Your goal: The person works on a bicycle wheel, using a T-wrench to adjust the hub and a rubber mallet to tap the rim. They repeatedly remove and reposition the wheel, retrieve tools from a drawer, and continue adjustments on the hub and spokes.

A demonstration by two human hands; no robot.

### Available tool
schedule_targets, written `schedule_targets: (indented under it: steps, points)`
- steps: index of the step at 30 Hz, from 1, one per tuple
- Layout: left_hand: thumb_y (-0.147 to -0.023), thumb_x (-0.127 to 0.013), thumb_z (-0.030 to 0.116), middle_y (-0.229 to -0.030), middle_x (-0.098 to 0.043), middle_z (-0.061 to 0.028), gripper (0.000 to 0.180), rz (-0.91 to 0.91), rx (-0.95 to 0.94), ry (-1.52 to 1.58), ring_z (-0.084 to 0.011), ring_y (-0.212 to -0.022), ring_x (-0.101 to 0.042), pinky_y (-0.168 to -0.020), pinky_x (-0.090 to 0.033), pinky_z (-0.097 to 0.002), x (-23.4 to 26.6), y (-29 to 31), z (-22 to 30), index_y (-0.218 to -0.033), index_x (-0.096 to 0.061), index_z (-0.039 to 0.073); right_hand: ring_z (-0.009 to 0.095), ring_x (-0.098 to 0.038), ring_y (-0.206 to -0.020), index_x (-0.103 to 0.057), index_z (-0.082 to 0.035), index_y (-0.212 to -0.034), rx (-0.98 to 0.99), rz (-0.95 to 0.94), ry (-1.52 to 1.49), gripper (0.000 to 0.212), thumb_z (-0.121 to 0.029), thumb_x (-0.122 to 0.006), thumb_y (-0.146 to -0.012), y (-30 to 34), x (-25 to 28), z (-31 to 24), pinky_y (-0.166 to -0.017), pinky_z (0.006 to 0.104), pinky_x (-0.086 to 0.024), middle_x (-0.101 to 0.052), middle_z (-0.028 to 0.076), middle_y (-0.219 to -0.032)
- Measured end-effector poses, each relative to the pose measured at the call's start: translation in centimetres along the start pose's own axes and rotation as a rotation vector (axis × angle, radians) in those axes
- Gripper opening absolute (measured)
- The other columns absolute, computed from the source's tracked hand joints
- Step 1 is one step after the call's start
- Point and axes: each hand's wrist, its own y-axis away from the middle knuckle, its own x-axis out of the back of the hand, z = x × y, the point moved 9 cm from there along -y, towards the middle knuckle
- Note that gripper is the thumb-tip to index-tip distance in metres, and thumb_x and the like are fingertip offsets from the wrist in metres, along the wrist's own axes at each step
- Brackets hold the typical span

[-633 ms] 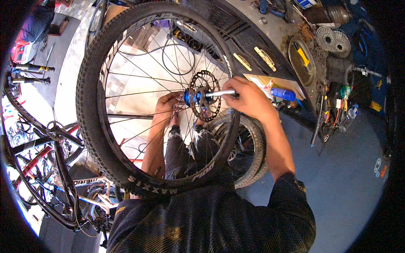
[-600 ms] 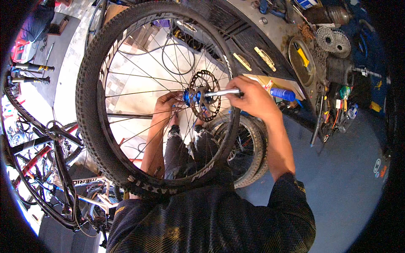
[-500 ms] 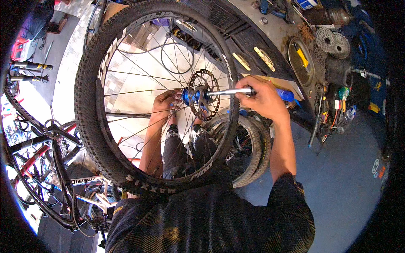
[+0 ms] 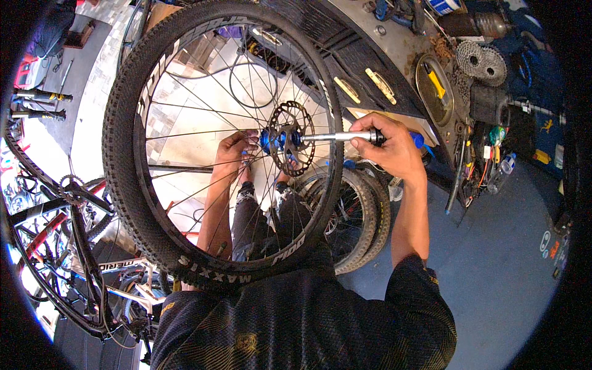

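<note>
A bicycle wheel (image 4: 123, 154) with a knobby black tyre stands upright before me. At its middle are a blue hub (image 4: 266, 141) and a black brake rotor (image 4: 276, 152). My right hand (image 4: 394, 145) is closed around the back end of a silver tubular tool (image 4: 336, 136), whose thin tip meets the rotor side of the hub. What the tip does inside the hub is hidden. My left hand (image 4: 233, 150) reaches behind the spokes, its bent fingers closed beside the hub's other end. Whatever they pinch is too small to make out.
Two more wheels (image 4: 364, 246) lean behind, low right. A workbench (image 4: 401, 43) at upper right bears a metal tray (image 4: 425, 102) with a yellow-handled tool (image 4: 436, 84), a cassette (image 4: 481, 63) and several tools. Bicycle frames (image 4: 80, 228) crowd the left.
My right hand has moved back along the silver tool, away from the hub, baring more of its barrel. The wheel and my left hand sit slightly further left in view.
</note>
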Motion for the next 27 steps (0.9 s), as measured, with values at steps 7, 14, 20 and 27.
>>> schedule_targets:
  steps: [7, 14, 20, 27]
  points:
    - [-0.093, -0.053, 0.003, -0.104, -0.073, -0.0059, 0.033, 0.023, -0.006, 0.001, -0.0119, -0.087, -0.066, -0.069, -0.052, -0.0236, 0.3, -0.2, -0.1, -0.119, -0.073, 0.001, 0.013, -0.067, -0.090, -0.069, -0.002, -0.103, 0.010, 0.017, -0.020, 0.021, -0.007, -0.079, -0.084, -0.2, -0.3, 0.5, -0.082, 0.0299, -0.052, -0.072, 0.006, -0.095]
    - [-0.093, -0.052, 0.002, -0.105, -0.074, -0.0069, 0.034, 0.031, -0.017, -0.008, -0.0132, -0.085, -0.067, -0.074, -0.052, -0.0243, 0.6, -0.3, -0.4, -0.121, -0.072, -0.001, 0.035, -0.069, -0.089, -0.067, -0.004, -0.102, 0.069, 0.007, 0.161, 0.022, -0.018, -0.075, -0.087, -0.8, -2.0, 0.2, -0.081, 0.0421, -0.055, -0.068, 0.015, -0.096]
    - [-0.098, -0.049, 0.007, -0.112, -0.073, -0.0112, 0.034, -0.001, -0.045, -0.095, -0.0180, -0.093, -0.071, -0.080, -0.059, -0.0304, 0.4, -0.2, 0.2, -0.124, -0.067, -0.005, 0.034, -0.069, -0.089, -0.069, -0.005, -0.102, 0.080, -0.003, 0.243, 0.021, -0.014, -0.077, -0.085, -1.5, -4.0, -0.4, -0.079, 0.0410, -0.054, -0.068, 0.013, -0.095]
    - [-0.096, -0.050, 0.005, -0.104, -0.072, -0.0071, 0.032, -0.011, -0.008, -0.013, -0.0146, -0.088, -0.069, -0.070, -0.054, -0.0254, 0.4, -0.1, 0.0, -0.120, -0.071, -0.001, 0.037, -0.069, -0.091, -0.068, -0.006, -0.105, 0.068, -0.048, 0.298, 0.023, -0.018, -0.074, -0.087, -2.0, -5.8, -0.5, -0.080, 0.0458, -0.055, -0.068, 0.013, -0.101]
